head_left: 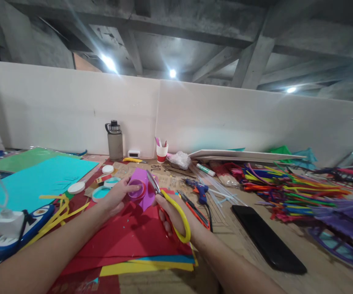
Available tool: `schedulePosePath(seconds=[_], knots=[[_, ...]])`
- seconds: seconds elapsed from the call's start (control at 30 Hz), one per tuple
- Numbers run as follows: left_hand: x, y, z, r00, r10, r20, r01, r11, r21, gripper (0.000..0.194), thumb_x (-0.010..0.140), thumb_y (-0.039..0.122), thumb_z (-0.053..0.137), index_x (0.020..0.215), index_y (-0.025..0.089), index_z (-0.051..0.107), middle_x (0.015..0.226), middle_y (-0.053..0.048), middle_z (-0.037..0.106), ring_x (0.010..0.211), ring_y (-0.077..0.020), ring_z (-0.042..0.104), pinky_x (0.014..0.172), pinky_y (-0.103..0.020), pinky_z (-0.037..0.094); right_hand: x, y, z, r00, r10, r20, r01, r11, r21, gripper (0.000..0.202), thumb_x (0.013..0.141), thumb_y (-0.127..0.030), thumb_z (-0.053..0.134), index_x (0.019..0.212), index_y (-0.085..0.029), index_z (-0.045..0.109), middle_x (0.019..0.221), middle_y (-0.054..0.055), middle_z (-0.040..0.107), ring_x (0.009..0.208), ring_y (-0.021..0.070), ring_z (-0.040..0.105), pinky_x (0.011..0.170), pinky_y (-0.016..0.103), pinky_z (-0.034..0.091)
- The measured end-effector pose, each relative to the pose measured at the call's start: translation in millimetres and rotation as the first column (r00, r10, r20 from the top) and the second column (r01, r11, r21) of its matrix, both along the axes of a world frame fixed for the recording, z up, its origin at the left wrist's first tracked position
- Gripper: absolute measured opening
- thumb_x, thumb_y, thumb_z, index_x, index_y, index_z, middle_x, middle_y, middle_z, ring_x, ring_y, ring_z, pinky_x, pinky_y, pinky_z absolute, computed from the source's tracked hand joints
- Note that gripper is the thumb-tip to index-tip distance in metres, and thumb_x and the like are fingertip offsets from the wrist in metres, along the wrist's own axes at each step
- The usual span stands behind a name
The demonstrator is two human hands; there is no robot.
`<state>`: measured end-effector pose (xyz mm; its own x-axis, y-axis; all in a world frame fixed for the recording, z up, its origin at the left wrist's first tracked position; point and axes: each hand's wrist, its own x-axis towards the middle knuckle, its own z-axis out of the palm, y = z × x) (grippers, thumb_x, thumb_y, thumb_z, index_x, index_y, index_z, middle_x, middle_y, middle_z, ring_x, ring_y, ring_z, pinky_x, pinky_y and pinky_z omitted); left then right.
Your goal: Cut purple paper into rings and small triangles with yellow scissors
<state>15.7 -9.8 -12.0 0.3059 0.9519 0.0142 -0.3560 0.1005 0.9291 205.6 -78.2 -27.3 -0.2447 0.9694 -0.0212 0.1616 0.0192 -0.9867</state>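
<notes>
My left hand (118, 197) is closed on purple paper (147, 200), its thumb lying over a round, ring-like purple piece (136, 189) with a reddish edge. Whether that ring is part of the paper or a separate roll, I cannot tell. In my right hand (172, 214) are scissors (185, 224) with yellow and red handles. Their blades point up and to the left, beside the purple paper's right edge, looking slightly apart. Beneath both hands lies a stack of coloured sheets, red paper (112, 243) on top, with small scraps on it.
A black phone (268, 239) lies right of my right arm. Beyond the scissors are a blue glue gun (201, 191) and a glue stick (205, 170). Pipe cleaners (274, 183) pile up at right. A bottle (115, 143) and paper cup (162, 154) stand by the white partition.
</notes>
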Motion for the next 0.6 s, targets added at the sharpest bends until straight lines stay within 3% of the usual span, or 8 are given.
schedulePosePath(seconds=[0.13,0.3,0.37,0.6], knots=[[1,2,-0.1,1.0,0.026,-0.007,-0.026,1.0,-0.008,0.034,0.06,0.008,0.08,0.09,0.01,0.065,0.082,-0.008,0.072,0.068,-0.017,0.068,0.066,-0.027,0.056,-1,0,1.8,1.0,0.004,0.013,-0.004,1.0,0.019,0.045,0.09,-0.059,0.039,0.088,-0.017,0.055,0.052,-0.006,0.048,0.033,0.0063,0.043,0.031,0.016,0.035],[-1,4,4.0,0.953,0.255,0.165,-0.261,0.965,0.016,0.029,0.063,0.006,0.076,0.089,0.014,0.065,0.079,-0.002,0.072,0.066,-0.012,0.066,0.063,-0.022,0.055,-5,-3,9.9,0.998,0.001,-0.07,0.001,0.999,0.039,0.043,0.089,-0.06,0.043,0.086,-0.018,0.052,0.053,-0.008,0.046,0.031,0.0055,0.038,0.03,0.017,0.032],[-2,3,7.6,0.934,0.291,0.208,-0.299,0.954,0.008,0.026,0.066,0.005,0.073,0.088,0.015,0.065,0.079,-0.001,0.071,0.065,-0.0107,0.065,0.062,-0.021,0.055,-4,-3,9.9,0.995,-0.008,-0.096,0.016,0.996,0.085,0.044,0.088,-0.063,0.044,0.084,-0.019,0.05,0.055,-0.008,0.046,0.033,0.0054,0.039,0.032,0.017,0.034],[2,-9,15.2,0.956,0.205,0.212,-0.196,0.979,-0.063,0.011,0.074,0.005,0.068,0.083,0.012,0.065,0.074,-0.001,0.069,0.061,-0.0115,0.064,0.054,-0.02,0.054,-1,3,-4.1,0.998,-0.036,-0.05,0.046,0.975,0.216,0.04,0.086,-0.059,0.053,0.089,-0.02,0.053,0.063,-0.005,0.05,0.046,0.0062,0.045,0.042,0.017,0.037]])
